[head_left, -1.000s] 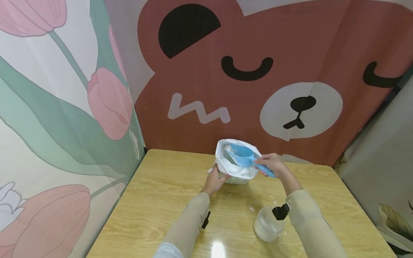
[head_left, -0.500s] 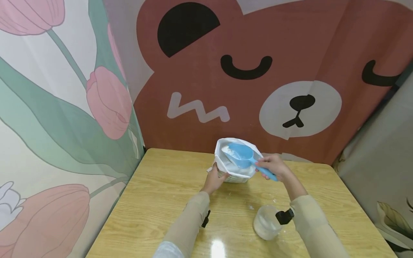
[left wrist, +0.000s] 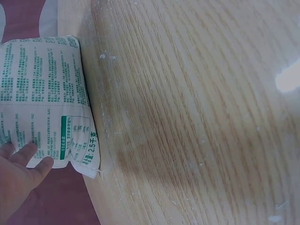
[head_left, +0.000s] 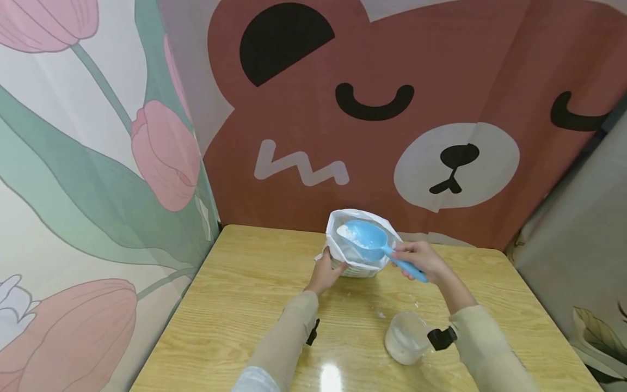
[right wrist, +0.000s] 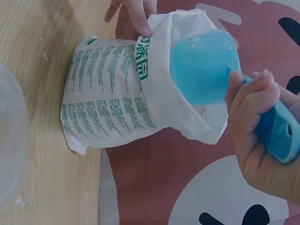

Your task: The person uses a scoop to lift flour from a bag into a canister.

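A white bag (right wrist: pixel 105 96) with green print stands near the table's far edge, its mouth folded outward. White powder shows inside it in the head view. My left hand (head_left: pixel 325 274) holds the bag by its left side; in the left wrist view its fingertips touch the printed face. My right hand (head_left: pixel 419 258) grips the handle of a blue scoop (head_left: pixel 368 239). The scoop's bowl is at the bag's open mouth, with some white powder (head_left: pixel 345 231) toward its tip. Nearer my right sleeve stands a clear round jar (head_left: pixel 404 340).
White specks (head_left: pixel 381 314) are scattered on the wooden table (head_left: pixel 245 294). A curtain (head_left: pixel 303 212) with a bear design hangs right behind the table's far edge. On the left is a flower-patterned curtain (head_left: pixel 168 245).
The scoop has risen and tilted level in the bag's mouth, so more of its bowl shows, with powder in it. My right hand has drawn slightly back and right. My left hand stays on the bag.
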A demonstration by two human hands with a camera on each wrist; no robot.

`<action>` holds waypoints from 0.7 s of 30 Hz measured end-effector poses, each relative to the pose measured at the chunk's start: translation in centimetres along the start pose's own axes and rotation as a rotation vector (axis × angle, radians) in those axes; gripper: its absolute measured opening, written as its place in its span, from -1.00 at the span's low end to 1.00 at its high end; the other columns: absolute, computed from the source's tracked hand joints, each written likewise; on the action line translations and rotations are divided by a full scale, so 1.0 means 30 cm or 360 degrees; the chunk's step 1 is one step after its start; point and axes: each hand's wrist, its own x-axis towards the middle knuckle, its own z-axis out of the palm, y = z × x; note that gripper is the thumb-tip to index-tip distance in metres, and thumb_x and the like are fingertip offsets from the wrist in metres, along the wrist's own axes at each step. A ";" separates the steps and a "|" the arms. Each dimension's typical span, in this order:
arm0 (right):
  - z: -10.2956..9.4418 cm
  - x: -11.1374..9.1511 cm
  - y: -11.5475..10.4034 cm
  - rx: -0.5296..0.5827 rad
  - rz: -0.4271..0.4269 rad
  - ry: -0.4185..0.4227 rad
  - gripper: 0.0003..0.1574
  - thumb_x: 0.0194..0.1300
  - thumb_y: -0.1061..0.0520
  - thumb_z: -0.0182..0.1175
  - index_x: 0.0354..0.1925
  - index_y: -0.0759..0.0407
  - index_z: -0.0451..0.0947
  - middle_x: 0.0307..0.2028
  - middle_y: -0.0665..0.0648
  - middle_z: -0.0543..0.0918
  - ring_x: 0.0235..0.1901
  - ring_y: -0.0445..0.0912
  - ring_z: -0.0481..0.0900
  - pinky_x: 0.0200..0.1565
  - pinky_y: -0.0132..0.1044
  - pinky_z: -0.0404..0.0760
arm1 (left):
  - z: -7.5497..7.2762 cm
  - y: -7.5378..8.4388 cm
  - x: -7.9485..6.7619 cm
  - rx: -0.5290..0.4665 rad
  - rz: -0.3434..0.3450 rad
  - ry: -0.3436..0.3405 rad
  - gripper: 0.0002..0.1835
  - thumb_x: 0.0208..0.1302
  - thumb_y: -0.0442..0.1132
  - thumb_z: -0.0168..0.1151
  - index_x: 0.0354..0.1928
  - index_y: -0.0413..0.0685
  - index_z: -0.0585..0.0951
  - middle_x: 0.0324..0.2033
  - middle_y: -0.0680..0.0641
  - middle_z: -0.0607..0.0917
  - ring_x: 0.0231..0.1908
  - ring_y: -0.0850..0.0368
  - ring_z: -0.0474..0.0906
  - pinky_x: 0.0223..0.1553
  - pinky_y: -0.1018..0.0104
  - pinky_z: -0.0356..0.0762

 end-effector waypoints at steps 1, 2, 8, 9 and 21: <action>-0.002 -0.004 0.001 -0.0003 -0.0002 -0.0004 -0.51 0.27 0.20 0.08 -0.02 0.63 0.32 -0.51 0.17 0.59 -0.76 -0.20 0.41 -0.69 -0.41 0.42 | 0.000 -0.001 0.001 0.0000 -0.0003 -0.0003 -0.15 0.12 0.04 0.21 0.32 -0.19 0.05 0.05 -0.27 0.44 0.03 -0.08 0.40 -0.01 0.07 0.37; -0.003 -0.008 0.002 -0.0008 -0.0006 -0.0007 -0.51 0.27 0.20 0.08 -0.01 0.64 0.32 -0.51 0.17 0.59 -0.76 -0.20 0.41 -0.69 -0.41 0.43 | 0.000 -0.001 0.001 0.0004 -0.0005 -0.0006 -0.15 0.12 0.04 0.21 0.32 -0.19 0.05 0.05 -0.27 0.44 0.03 -0.08 0.40 -0.01 0.08 0.37; -0.012 -0.035 0.009 -0.0040 -0.0032 -0.0063 -0.49 0.28 0.20 0.07 -0.01 0.66 0.31 -0.49 0.16 0.60 -0.75 -0.20 0.42 -0.68 -0.40 0.44 | -0.002 -0.006 0.000 -0.0014 -0.0011 -0.0015 -0.16 0.13 0.02 0.21 0.32 -0.19 0.05 0.05 -0.25 0.44 0.03 -0.07 0.40 -0.02 0.07 0.38; -0.014 -0.040 0.010 -0.0040 -0.0035 -0.0070 -0.49 0.28 0.19 0.07 -0.01 0.66 0.31 -0.49 0.16 0.60 -0.75 -0.20 0.43 -0.68 -0.40 0.44 | -0.002 -0.006 0.001 -0.0022 -0.0011 -0.0018 -0.17 0.14 0.02 0.21 0.32 -0.18 0.05 0.06 -0.24 0.44 0.03 -0.07 0.40 -0.02 0.08 0.38; -0.032 -0.102 0.022 -0.0036 -0.0089 -0.0116 -0.49 0.28 0.18 0.08 -0.03 0.67 0.34 -0.49 0.15 0.61 -0.74 -0.20 0.45 -0.65 -0.39 0.46 | -0.002 -0.007 0.001 -0.0022 0.0030 -0.0010 -0.21 0.14 0.03 0.20 0.29 -0.18 0.11 0.05 -0.22 0.45 0.04 -0.06 0.40 -0.01 0.07 0.37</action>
